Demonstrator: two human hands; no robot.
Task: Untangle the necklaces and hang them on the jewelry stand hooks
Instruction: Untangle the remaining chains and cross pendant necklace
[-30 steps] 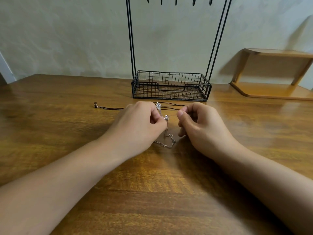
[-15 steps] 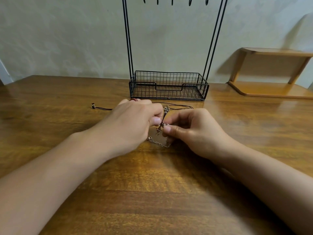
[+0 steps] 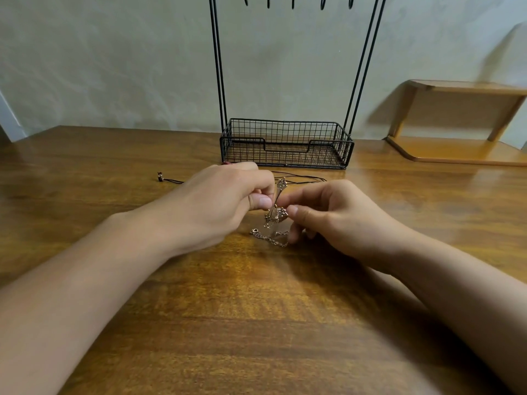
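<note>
A tangled metal chain necklace with a pendant is held just above the wooden table, between my two hands. My left hand pinches it from the left with thumb and fingers. My right hand pinches the knot from the right. A loose end of the chain with its clasp lies on the table below. A black cord necklace runs behind my hands, its beaded end lying to the left. The black wire jewelry stand stands behind, several hooks showing at the top edge.
The stand's base is a black mesh basket close behind my hands, with tall thin uprights on each side. A wooden shelf sits at the back right against the pale wall.
My hands have closed in on each other around the knot. The right hand moved left and lower; the chain's loose end shifted a little on the table.
</note>
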